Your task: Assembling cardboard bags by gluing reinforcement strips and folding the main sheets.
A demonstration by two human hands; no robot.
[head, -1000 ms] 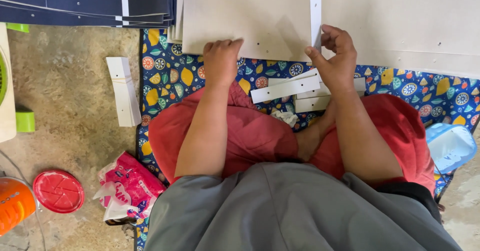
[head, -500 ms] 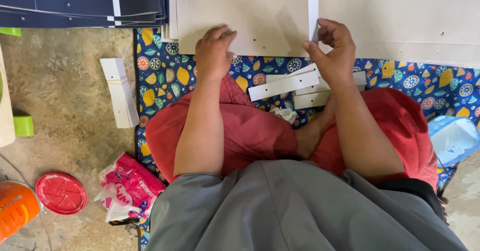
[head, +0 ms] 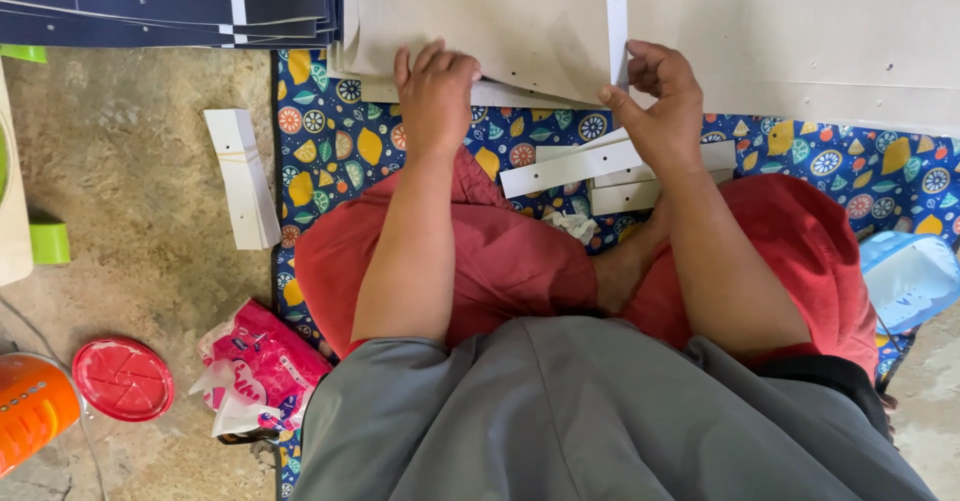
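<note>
From my remote seat I see the left hand (head: 436, 99) lying palm down, fingers loosely curled, on the near edge of a stack of large grey cardboard sheets (head: 500, 21) at twelve o'clock; it presses on the board rather than closing around anything. The right hand (head: 660, 106) is at about one o'clock, its thumb and fingertips pinched on the lower end of a narrow white paper strip (head: 616, 11) that runs straight up the cardboard sheet. Just below the right hand, a few loose white cardboard strips (head: 575, 166) lie crossed over each other on the dark blue floor mat printed with citrus slices (head: 330, 151), beside a small crumpled white scrap (head: 575, 226). The person sits cross-legged in red trousers (head: 510, 261) and a grey shirt (head: 600, 421). At eleven o'clock a pile of dark navy sheets with white stripes (head: 170, 1) rests against the grey stack. At nine o'clock a folded white cardboard piece (head: 243, 176) lies on the bare concrete floor (head: 130, 151), well apart from both hands. At seven o'clock sit a round red plastic lid (head: 124, 378), an orange container (head: 30, 411) and a pink printed plastic packet (head: 258, 371). At four o'clock a pale blue plastic bag (head: 910, 276) lies beside the knee.
</note>
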